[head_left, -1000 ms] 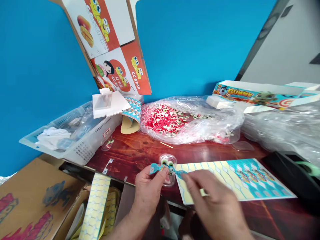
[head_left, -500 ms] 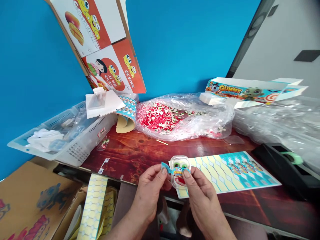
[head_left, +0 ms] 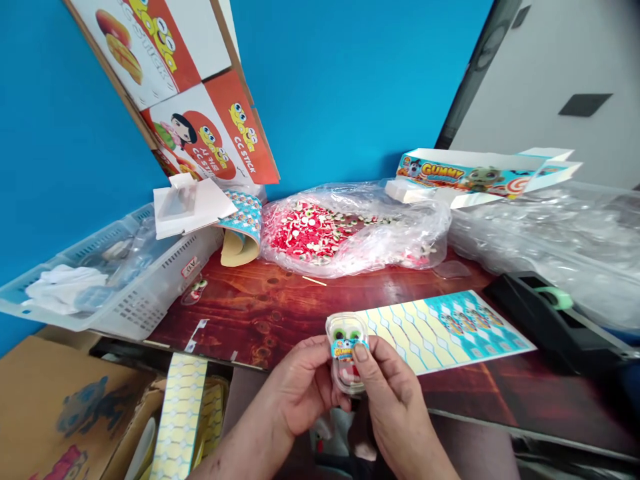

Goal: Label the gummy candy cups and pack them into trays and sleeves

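1. At the far left, a plastic basket (head_left: pixel 150 303) holds a white cloth (head_left: pixel 67 287); a brown box (head_left: pixel 35 400) stands below it.
2. A yellow strip (head_left: pixel 177 417) hangs down at the front of the dark red table (head_left: pixel 280 307).
3. A printed carton (head_left: pixel 215 143) leans behind, with a curled roll of labels (head_left: pixel 246 217) near its foot.
4. The left hand (head_left: pixel 305 383) grips the left side of a clear pack, its fingers curled around it.
5. The pack (head_left: pixel 343 368) is between both hands, by the table's front edge, with candy eyes inside and a blue label (head_left: pixel 341 351) across its middle.
6. The right hand (head_left: pixel 393 387) holds the pack's right side, thumb pressing on the label.
7. Behind, a clear bag (head_left: pixel 405 243) holds red and white candy (head_left: pixel 305 233).
8. A label sheet (head_left: pixel 425 333) lies just beside the pack, partly bare.
9. Farther right are a "Gummy" box (head_left: pixel 460 177) and a black holder (head_left: pixel 520 300).
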Tool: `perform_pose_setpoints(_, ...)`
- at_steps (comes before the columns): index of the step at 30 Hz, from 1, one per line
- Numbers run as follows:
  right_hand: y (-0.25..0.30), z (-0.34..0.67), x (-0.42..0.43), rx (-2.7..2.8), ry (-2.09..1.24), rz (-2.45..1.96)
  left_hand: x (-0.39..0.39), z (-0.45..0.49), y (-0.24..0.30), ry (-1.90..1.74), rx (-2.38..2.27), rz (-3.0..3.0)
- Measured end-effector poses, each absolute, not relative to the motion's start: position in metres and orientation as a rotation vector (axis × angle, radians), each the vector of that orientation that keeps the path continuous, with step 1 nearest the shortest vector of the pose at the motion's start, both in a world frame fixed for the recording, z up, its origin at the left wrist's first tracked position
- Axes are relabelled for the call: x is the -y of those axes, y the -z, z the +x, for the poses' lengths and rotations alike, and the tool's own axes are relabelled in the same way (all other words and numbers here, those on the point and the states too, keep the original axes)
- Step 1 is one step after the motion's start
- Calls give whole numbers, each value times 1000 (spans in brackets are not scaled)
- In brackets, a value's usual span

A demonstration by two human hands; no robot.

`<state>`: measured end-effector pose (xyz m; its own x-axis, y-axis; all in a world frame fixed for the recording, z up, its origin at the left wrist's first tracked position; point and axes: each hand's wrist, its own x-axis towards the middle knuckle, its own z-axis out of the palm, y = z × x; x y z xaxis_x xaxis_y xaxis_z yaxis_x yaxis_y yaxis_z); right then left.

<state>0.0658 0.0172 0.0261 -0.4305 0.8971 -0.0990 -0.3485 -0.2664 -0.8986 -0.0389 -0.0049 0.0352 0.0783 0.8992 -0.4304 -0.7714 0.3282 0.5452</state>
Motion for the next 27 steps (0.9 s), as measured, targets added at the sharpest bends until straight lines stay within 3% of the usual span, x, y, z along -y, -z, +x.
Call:
perform_pose_setpoints(4,-23,69,-21,1116,-1773,-755,1,-40,-34,-1254,-978,325)
perform_pose_setpoints(10,-21,78,-23,1327,-1462,-919,6,-26,-37,-1632,-1314,367)
perform_pose_setpoints(17,-33,106,-16,1715,-797,-1074,8,0,-36,-1632,-1457,513)
perform_pose_setpoints(21,-46,140,-11,1807,-697,-1126,2,28,-35,-1508,-1356,757)
perform_pose_setpoints(24,-55,182,-2,1827,-623,-1174,1,57,-35,-1186,-1251,873)
perform_pose_setpoints(27,-58,265,4,1673,-333,-1527,-2,72,-29,-898,-1202,988)
